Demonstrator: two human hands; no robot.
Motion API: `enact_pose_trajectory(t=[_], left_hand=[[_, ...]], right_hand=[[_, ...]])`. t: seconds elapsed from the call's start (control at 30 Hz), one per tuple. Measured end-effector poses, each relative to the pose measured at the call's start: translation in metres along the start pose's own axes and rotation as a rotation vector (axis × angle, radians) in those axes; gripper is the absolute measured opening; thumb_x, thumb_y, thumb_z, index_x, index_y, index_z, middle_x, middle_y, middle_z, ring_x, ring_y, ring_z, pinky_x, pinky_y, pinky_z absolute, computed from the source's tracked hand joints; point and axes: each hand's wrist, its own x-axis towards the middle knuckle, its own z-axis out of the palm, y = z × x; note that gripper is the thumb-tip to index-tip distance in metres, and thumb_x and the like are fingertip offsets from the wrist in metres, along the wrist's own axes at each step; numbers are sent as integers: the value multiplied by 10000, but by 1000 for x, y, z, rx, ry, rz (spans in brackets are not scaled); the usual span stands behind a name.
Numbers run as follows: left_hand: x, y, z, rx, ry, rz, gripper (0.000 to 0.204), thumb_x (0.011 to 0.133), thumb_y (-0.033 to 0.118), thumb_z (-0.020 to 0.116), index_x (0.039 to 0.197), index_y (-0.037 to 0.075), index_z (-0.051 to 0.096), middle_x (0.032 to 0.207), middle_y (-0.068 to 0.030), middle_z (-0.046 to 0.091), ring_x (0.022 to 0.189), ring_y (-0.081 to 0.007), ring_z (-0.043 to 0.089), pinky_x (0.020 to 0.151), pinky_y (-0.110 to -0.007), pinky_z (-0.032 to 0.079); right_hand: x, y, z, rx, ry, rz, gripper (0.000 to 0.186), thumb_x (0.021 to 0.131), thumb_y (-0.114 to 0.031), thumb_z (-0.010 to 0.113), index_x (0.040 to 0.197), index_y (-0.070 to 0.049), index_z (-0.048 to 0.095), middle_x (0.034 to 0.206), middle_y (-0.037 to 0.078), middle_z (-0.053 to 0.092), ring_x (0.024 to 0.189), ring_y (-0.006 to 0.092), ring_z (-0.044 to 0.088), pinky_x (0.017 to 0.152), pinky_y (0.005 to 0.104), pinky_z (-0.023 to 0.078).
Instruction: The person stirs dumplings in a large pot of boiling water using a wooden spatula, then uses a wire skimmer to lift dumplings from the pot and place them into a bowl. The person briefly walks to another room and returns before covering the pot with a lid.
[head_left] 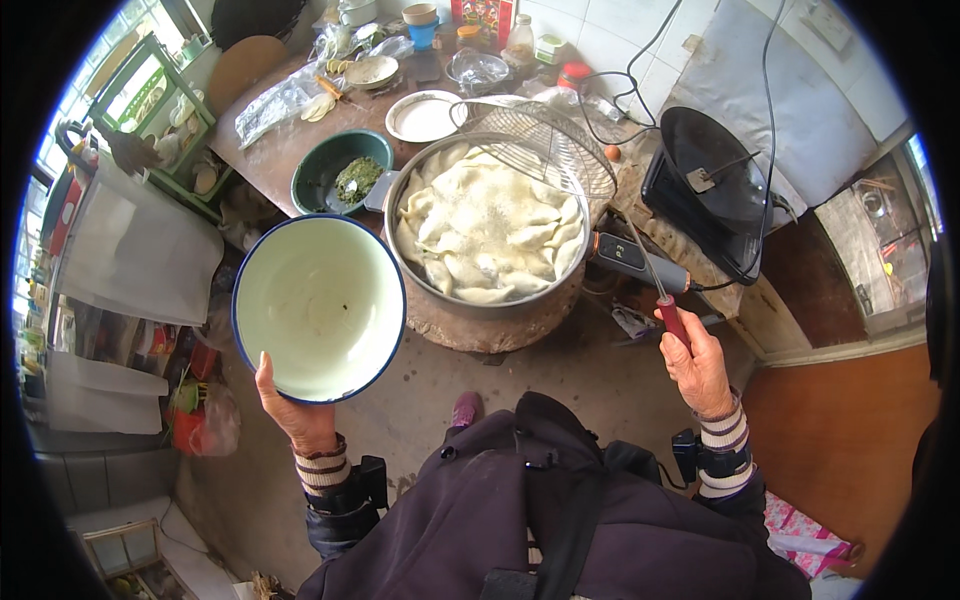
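My left hand [300, 415] grips an empty enamel basin [318, 290], pale inside with a blue rim, its thumb over the near edge. The basin is tilted, left of and slightly nearer than the electric pot [468, 304]. Inside the pot, dumplings [490, 225] crowd the surface under pale foam. My right hand [697, 365] is closed around the red handle of a wire skimmer [545, 140]. The skimmer's round mesh head hangs over the pot's far right edge, with nothing on the mesh that I can see. The pot's long grey handle [640, 262] points right, below the skimmer's shaft.
A dark green bowl [318, 165] with chopped green filling sits left of the pot. Behind it lies a white plate [424, 116]. A black wok [700, 165] stands at the right, near hanging cords. A green shelf [165, 130] and plastic bags line the left side.
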Motion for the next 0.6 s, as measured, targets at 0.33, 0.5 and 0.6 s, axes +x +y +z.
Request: enact_pose_trajectory(t=[0.33,0.5,0.6], left_hand=[[5,-2,-5,-14,-13,-18,458,894,306,522,1226,-9,496,1178,-98,573,1068,-239,558,910,-379,455],[11,-2,-8,7,-2,-21,458,897,326,515,1227,8,503,1182,-88,574,1073,-240,554,919,-385,449],[15,-1,-10,9,-20,-34,462,898,336,512,1233,18,503,1190,-86,571,1081,-242,549,929,-393,443]], right_hand=[[-3,-3,9,5,4,28,374,958,-237,518,1254,-17,460,702,-40,447,544,18,356,470,171,301],[-1,-2,19,44,60,49,360,957,-219,522,1247,-21,441,707,-42,447,542,16,356,461,169,294],[-3,-5,21,99,91,106,346,950,-212,541,1215,-3,465,728,-30,488,585,48,416,520,195,358]])
